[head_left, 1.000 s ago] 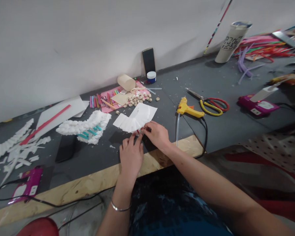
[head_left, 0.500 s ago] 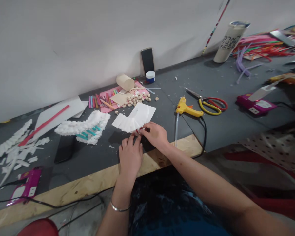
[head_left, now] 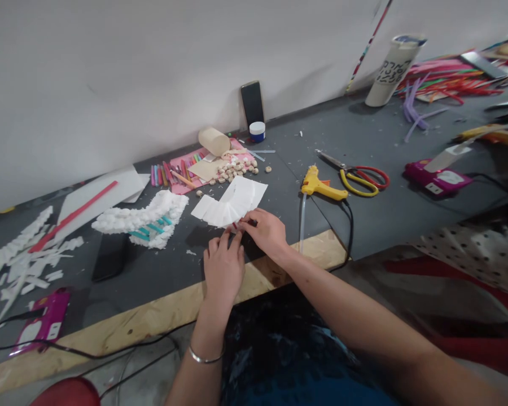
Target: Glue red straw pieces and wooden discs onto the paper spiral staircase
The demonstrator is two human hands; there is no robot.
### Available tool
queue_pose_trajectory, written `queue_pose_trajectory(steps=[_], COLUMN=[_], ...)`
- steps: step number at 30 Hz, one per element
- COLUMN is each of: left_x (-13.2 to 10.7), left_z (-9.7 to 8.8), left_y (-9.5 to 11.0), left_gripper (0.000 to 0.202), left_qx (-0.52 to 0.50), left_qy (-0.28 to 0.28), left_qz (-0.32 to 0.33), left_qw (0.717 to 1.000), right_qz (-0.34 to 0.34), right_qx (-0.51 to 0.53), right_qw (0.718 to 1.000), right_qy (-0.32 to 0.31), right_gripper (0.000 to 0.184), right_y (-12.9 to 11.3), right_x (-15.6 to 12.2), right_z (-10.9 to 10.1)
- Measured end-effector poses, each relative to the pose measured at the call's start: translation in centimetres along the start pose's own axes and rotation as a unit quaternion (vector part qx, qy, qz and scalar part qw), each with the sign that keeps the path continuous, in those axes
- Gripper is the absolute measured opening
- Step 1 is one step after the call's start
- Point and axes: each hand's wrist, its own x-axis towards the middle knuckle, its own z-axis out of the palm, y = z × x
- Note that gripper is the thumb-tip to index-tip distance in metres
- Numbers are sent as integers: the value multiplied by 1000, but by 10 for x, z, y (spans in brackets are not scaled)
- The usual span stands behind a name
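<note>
The left hand (head_left: 223, 265) lies palm down, its fingers loosely bent and a little apart, their tips at the near edge of the folded white paper (head_left: 232, 203). The right hand (head_left: 265, 231) comes in from the right, thumb and forefinger drawn close together beside those tips, at the same edge. A small bit of red (head_left: 234, 225) shows between the two hands; it is too small and covered to tell what it is, or whether either hand has a firm hold of it or of the paper. The paper spreads out like a fan just beyond both hands, on the dark table (head_left: 173, 282).

To the left of the left hand lie a black phone (head_left: 109, 256) and a fluffy white piece with teal bars (head_left: 139, 217). To the right of the right hand, and a bit farther off, is a yellow glue gun (head_left: 322, 186), with scissors (head_left: 358, 175) just past it. Beyond the paper are scattered shells (head_left: 232, 169), then a tan tube (head_left: 214, 141) on its side, and farthest, a phone leaning on the wall (head_left: 253, 101).
</note>
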Motion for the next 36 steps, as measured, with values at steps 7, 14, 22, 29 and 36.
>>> queue_pose_trajectory(steps=[7,14,22,29,36], left_x=[-6,23,40,40,40], left_z=[-18,-41,-30,-31,-29], left_y=[-2,-8,-14,-12,-13], left_gripper=[30,42,45,45,45], left_qx=[-98,-37,19,22,21], left_qy=[61,159,78,73,77], left_qz=[0,50,103,110,113], left_qw=[993,985,991,991,990], right_qz=[-1,-21,-37,-17,4], right_qx=[-19,-5,-34,-48,-52], right_qw=[1000,1000,999,999,999], right_qy=[-1,4,0,-7,-12], right_gripper=[11,10,10,13,17], right_y=[1,1,3,2,1], right_x=[2,1,2,2,3], right_z=[2,0,1,2,2])
